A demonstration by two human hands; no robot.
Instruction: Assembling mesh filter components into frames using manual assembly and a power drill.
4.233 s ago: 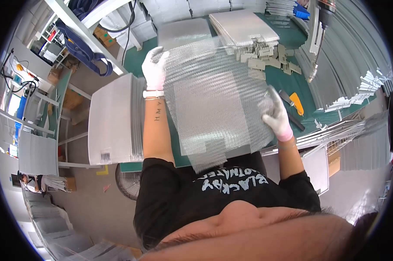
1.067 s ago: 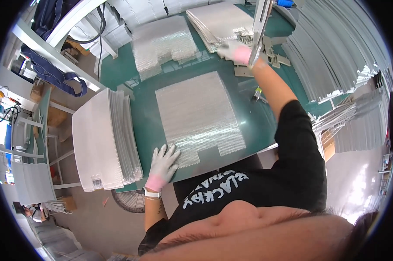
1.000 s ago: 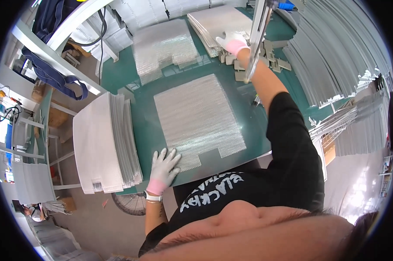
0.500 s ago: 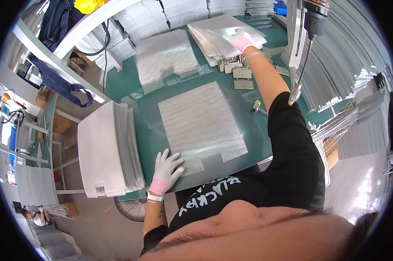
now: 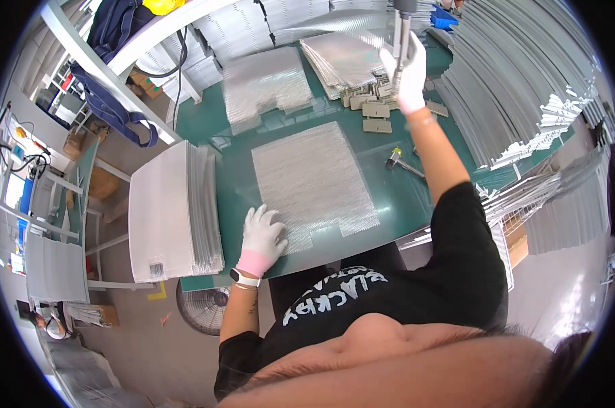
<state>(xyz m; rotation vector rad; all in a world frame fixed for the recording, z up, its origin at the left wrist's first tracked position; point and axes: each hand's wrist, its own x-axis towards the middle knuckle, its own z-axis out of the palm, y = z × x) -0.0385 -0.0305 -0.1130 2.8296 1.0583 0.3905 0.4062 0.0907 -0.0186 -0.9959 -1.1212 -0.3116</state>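
My left hand [image 5: 262,234], in a white glove with a pink cuff, lies with fingers spread on the near left corner of a silvery, finely textured translucent sheet [image 5: 311,180]. That sheet rests flat on the green table and has a notch in its near edge. My right hand [image 5: 412,78], gloved the same way, is stretched to the far right, by a stack of similar sheets [image 5: 328,68]. Its fingers close on the lifted, blurred edge of a top sheet [image 5: 351,30]. A hanging power screwdriver [image 5: 401,34] partly hides these fingers.
Another sheet pile [image 5: 263,81] lies far left, and white panels [image 5: 161,211] stand stacked at the left. Beige plastic pieces [image 5: 376,110] lie below the far stack. A small hammer-like tool [image 5: 406,163] rests nearby. Tall grey panels [image 5: 511,75] fill the right side.
My right hand has moved right from the top of the far stack, raising a sheet's edge. The left hand stays on the near sheet. The view has shifted slightly.
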